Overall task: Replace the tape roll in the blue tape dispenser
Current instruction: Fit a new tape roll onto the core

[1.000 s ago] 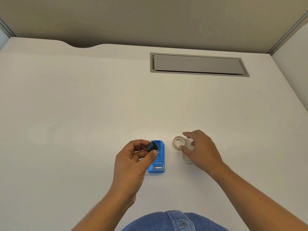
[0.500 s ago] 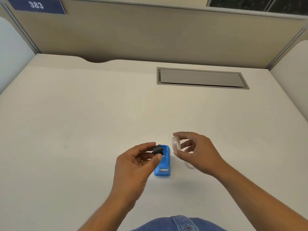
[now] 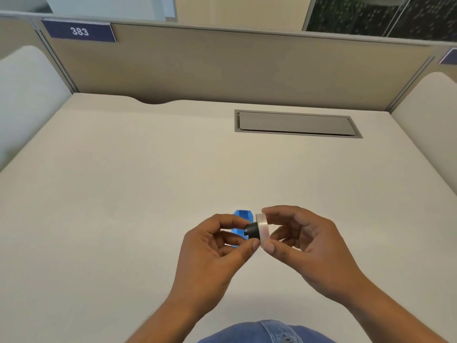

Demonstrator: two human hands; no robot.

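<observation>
Hands meet above the pale bench (image 3: 123,219): the left hand (image 3: 212,253) pinches the small black plastic spool core (image 3: 252,230) between thumb and fingers, while the right hand (image 3: 304,246) grips the clear tape roll (image 3: 262,230) by its rim, pressed against the core's end. Behind them, partly hidden, sits the blue plastic tape dispenser (image 3: 241,216). The roll looks light and stiff, its smooth edge probably slippery, so holding it at the rim seems wise, leaving the centre hole free.
</observation>
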